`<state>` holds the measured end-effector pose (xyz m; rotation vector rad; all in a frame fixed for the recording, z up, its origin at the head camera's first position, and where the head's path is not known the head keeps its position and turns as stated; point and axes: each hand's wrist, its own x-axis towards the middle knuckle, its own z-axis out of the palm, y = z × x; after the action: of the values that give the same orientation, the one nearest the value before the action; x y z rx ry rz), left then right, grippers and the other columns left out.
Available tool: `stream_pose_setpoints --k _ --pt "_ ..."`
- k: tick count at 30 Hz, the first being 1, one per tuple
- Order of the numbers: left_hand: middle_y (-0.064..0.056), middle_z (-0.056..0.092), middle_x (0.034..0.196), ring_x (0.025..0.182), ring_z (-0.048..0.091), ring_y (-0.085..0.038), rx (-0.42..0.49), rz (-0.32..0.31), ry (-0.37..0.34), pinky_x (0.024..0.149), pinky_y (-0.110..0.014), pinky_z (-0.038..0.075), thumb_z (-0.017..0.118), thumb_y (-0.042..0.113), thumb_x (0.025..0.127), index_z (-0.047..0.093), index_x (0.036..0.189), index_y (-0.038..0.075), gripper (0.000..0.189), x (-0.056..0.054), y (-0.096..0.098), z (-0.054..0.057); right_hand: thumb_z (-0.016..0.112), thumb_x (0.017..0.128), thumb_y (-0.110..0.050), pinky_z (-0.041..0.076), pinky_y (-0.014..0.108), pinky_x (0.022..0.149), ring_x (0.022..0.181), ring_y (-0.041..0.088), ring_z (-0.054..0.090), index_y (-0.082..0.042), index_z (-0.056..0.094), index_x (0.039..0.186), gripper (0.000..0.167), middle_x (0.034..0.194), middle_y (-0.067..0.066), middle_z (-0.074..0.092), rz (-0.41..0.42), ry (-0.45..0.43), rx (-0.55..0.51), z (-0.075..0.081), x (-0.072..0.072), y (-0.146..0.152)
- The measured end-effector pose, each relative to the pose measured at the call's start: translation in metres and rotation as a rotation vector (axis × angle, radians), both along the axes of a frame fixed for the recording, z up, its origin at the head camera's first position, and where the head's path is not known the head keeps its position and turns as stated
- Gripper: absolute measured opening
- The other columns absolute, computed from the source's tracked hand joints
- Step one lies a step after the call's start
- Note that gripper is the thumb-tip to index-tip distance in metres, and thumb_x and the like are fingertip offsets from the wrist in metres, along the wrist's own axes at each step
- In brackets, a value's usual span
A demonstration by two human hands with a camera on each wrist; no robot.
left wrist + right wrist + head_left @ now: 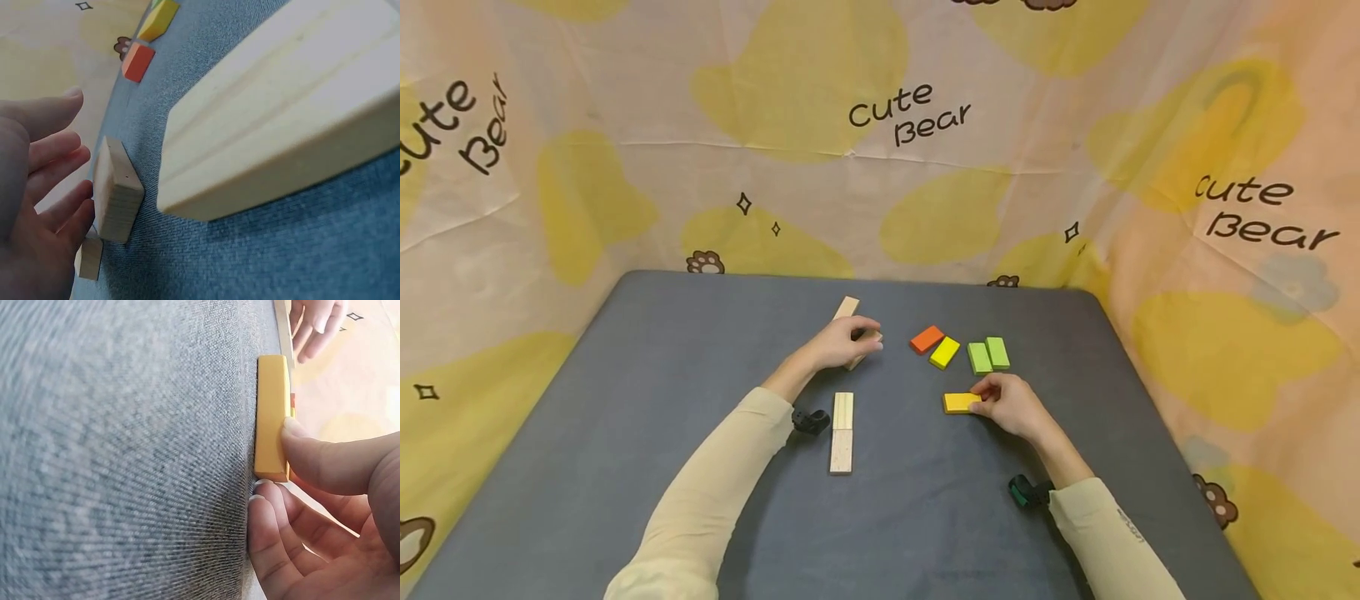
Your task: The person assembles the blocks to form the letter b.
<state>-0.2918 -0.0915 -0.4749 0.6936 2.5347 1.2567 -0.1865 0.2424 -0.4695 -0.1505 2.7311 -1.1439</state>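
Note:
My left hand (842,342) is over a plain wooden block (119,194), its fingertips right at the block's side in the left wrist view and its thumb held apart. Beyond that hand another plain block (847,307) lies at a slant, partly covered in the head view. My right hand (1009,403) pinches the right end of an orange-yellow block (958,403) lying flat on the table. In the right wrist view the thumb (306,453) presses its upper edge, with fingertips (262,515) by its near end.
Two plain blocks (842,433) lie end to end, nearer me. An orange block (927,339), a yellow block (945,352) and two green blocks (988,355) lie beyond my right hand. The grey table (910,517) meets printed cloth walls (820,225).

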Motion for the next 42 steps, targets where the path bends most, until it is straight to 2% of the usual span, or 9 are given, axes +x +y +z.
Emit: stream_pose_setpoints --k 6,18,25,31,42 --pt "-0.016 0.061 0.138 0.121 0.057 -0.029 -0.075 -0.005 0.029 0.104 -0.044 0.044 0.072 0.024 0.096 0.059 0.141 0.001 0.053 -0.002 -0.001 -0.002 0.081 0.086 -0.005 0.048 0.033 0.069 0.075 0.020 0.056 0.001 0.073 0.101 0.018 0.085 0.006 0.063 0.004 0.019 -0.001 -0.002 0.000 -0.001" --pt "-0.018 0.053 0.147 0.138 0.046 -0.034 -0.081 -0.009 0.038 0.113 -0.048 0.036 0.084 0.024 0.086 0.052 0.145 -0.002 0.072 -0.002 -0.020 -0.007 0.080 0.086 -0.006 0.048 0.033 0.070 0.076 0.021 0.056 0.000 0.073 0.102 0.019 0.086 0.007 0.063 -0.008 0.010 0.000 0.000 0.002 -0.001" --pt "-0.018 0.047 0.151 0.142 0.040 -0.035 -0.127 -0.005 0.049 0.115 -0.049 0.033 0.086 0.029 0.084 0.051 0.148 0.001 0.078 0.001 -0.031 -0.007 0.081 0.086 -0.006 0.047 0.030 0.068 0.076 0.020 0.055 0.000 0.073 0.102 0.019 0.085 0.007 0.063 -0.008 0.015 -0.001 0.001 0.002 -0.002" --pt "-0.019 0.041 0.156 0.147 0.032 -0.035 -0.166 -0.034 0.052 0.117 -0.050 0.029 0.088 0.033 0.080 0.046 0.151 0.003 0.088 0.000 -0.035 -0.008 0.081 0.086 -0.006 0.047 0.028 0.067 0.075 0.019 0.056 0.000 0.073 0.102 0.019 0.085 0.008 0.065 -0.001 0.030 0.000 0.002 0.002 -0.001" --pt "-0.019 0.044 0.153 0.145 0.036 -0.035 -0.175 0.005 0.068 0.116 -0.050 0.030 0.087 0.036 0.080 0.048 0.150 0.003 0.087 0.001 -0.034 -0.013 0.080 0.086 -0.005 0.048 0.031 0.068 0.075 0.020 0.056 0.001 0.072 0.102 0.019 0.086 0.008 0.064 0.006 0.031 -0.015 -0.002 0.001 0.000"
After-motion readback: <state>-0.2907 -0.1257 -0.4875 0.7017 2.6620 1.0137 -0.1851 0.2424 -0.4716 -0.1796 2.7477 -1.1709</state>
